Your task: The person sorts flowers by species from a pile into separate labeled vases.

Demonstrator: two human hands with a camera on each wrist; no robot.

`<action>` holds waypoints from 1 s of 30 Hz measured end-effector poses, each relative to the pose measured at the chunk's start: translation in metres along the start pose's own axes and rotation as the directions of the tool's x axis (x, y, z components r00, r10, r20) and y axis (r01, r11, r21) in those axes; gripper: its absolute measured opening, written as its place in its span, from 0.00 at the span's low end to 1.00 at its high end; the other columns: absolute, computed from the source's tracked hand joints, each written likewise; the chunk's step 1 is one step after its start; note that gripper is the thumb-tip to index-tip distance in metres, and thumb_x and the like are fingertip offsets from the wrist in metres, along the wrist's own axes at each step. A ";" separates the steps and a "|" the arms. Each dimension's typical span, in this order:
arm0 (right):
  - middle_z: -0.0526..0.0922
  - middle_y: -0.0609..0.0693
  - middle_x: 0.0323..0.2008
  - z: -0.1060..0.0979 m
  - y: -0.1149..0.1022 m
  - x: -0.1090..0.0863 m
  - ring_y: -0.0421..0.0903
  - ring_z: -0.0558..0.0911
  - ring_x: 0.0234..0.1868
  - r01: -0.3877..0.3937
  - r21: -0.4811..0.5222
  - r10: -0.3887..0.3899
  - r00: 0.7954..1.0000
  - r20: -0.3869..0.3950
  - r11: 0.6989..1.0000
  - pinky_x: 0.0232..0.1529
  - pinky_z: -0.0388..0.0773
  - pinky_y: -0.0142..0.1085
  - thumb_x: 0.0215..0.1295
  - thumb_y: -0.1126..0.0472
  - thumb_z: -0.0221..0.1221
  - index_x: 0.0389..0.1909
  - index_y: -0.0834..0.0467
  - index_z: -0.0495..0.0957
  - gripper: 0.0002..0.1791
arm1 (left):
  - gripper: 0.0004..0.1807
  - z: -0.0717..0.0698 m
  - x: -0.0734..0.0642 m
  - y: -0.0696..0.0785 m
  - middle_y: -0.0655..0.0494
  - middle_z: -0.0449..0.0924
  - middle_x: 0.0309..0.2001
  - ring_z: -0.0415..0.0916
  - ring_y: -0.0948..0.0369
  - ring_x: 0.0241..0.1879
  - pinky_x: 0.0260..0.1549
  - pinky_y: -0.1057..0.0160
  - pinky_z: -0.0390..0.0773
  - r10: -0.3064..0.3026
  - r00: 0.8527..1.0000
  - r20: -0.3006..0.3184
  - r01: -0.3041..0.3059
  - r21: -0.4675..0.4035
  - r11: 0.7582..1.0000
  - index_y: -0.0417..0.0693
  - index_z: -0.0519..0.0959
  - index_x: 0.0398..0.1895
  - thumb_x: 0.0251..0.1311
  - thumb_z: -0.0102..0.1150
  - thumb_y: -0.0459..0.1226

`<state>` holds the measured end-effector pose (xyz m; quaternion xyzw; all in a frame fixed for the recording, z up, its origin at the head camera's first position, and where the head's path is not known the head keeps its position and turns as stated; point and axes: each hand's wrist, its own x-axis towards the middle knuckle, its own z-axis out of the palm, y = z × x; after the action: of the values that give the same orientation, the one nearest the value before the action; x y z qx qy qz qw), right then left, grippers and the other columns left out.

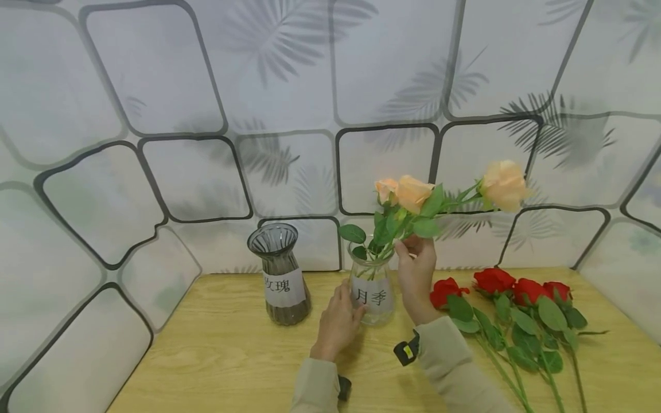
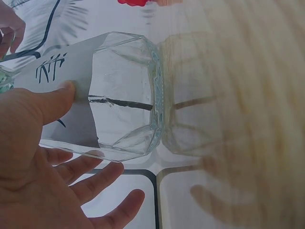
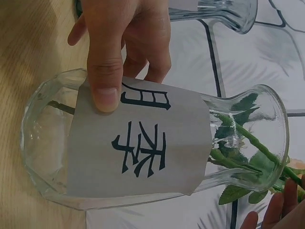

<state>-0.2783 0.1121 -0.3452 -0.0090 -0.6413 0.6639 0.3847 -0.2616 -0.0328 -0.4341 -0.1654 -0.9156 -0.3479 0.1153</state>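
Observation:
A clear glass vase (image 1: 379,316) with a paper label stands on the table. My left hand (image 1: 337,322) grips its side, thumb (image 2: 64,98) on the label and fingers round the other side. Two peach roses (image 1: 412,194) lean out over the mouth, with leafy stems inside the neck. A third peach rose (image 1: 503,186) slants far out to the right. At the rim, my right hand (image 1: 418,272) pinches a green stem (image 3: 255,140); in the right wrist view only its fingertips (image 3: 289,193) show, at the lower right.
A grey ribbed glass vase (image 1: 286,312), also labelled, stands to the left. Several red roses (image 1: 529,291) lie on the wooden table (image 1: 206,355) at the right, stems toward me. Behind the table hangs a patterned backdrop (image 1: 289,172).

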 end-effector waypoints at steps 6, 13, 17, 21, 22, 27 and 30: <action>0.80 0.55 0.35 -0.001 -0.001 -0.001 0.40 0.75 0.38 -0.051 -0.129 0.055 0.998 0.032 0.990 0.39 0.71 0.31 0.72 0.70 0.57 0.45 0.70 0.76 0.07 | 0.37 0.000 0.001 0.000 0.33 0.69 0.64 0.75 0.39 0.57 0.46 0.37 0.78 -0.001 1.000 -0.005 0.002 0.011 1.000 0.30 0.58 0.72 0.70 0.62 0.41; 0.82 0.62 0.35 -0.003 0.001 -0.003 0.50 0.77 0.34 0.080 -0.234 -0.057 0.993 0.107 0.969 0.37 0.71 0.34 0.68 0.69 0.63 0.36 0.72 0.83 0.07 | 0.36 0.000 0.001 0.000 0.33 0.69 0.64 0.75 0.39 0.57 0.46 0.37 0.78 -0.006 1.000 -0.012 0.006 0.009 1.000 0.30 0.59 0.72 0.70 0.63 0.41; 0.84 0.60 0.31 -0.005 0.001 -0.004 0.43 0.75 0.29 0.057 -0.273 -0.038 0.996 0.075 0.960 0.33 0.71 0.32 0.61 0.70 0.68 0.33 0.71 0.85 0.05 | 0.36 0.000 0.001 0.000 0.33 0.69 0.65 0.75 0.39 0.57 0.46 0.37 0.78 -0.003 1.000 -0.011 0.004 0.011 1.000 0.30 0.60 0.71 0.70 0.63 0.41; 0.85 0.55 0.29 -0.008 0.003 -0.003 0.37 0.75 0.28 -0.060 -0.218 0.071 0.997 0.041 0.974 0.31 0.72 0.29 0.60 0.70 0.69 0.34 0.71 0.86 0.06 | 0.37 -0.001 0.001 0.001 0.33 0.69 0.65 0.74 0.39 0.57 0.46 0.37 0.78 -0.002 1.000 -0.006 0.002 0.013 1.000 0.30 0.59 0.72 0.70 0.62 0.42; 0.85 0.54 0.28 -0.009 0.004 -0.002 0.37 0.75 0.27 -0.084 -0.193 0.092 0.995 0.035 0.978 0.31 0.72 0.29 0.61 0.71 0.68 0.35 0.72 0.85 0.06 | 0.37 -0.001 0.001 0.001 0.33 0.69 0.65 0.74 0.39 0.57 0.46 0.37 0.78 0.000 1.000 -0.006 0.000 0.013 1.000 0.30 0.59 0.72 0.70 0.62 0.42; 0.82 0.45 0.25 -0.012 0.004 -0.003 0.37 0.75 0.22 -0.178 -0.044 0.179 0.984 0.003 0.983 0.27 0.73 0.28 0.68 0.72 0.61 0.39 0.74 0.84 0.07 | 0.37 0.000 0.001 0.001 0.33 0.68 0.65 0.74 0.39 0.58 0.47 0.37 0.77 0.000 1.000 -0.005 0.000 0.006 1.000 0.29 0.59 0.72 0.70 0.61 0.42; 0.80 0.43 0.24 -0.012 0.003 -0.003 0.36 0.74 0.21 -0.201 -0.007 0.201 0.979 -0.017 0.979 0.26 0.73 0.28 0.69 0.72 0.61 0.40 0.75 0.83 0.08 | 0.37 0.000 0.002 0.000 0.33 0.68 0.66 0.73 0.39 0.59 0.48 0.36 0.77 -0.001 1.000 -0.003 0.001 0.000 1.000 0.29 0.59 0.72 0.71 0.61 0.42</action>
<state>-0.2714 0.1215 -0.3511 -0.0808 -0.6369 0.6965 0.3205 -0.2631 -0.0321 -0.4336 -0.1645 -0.9155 -0.3481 0.1167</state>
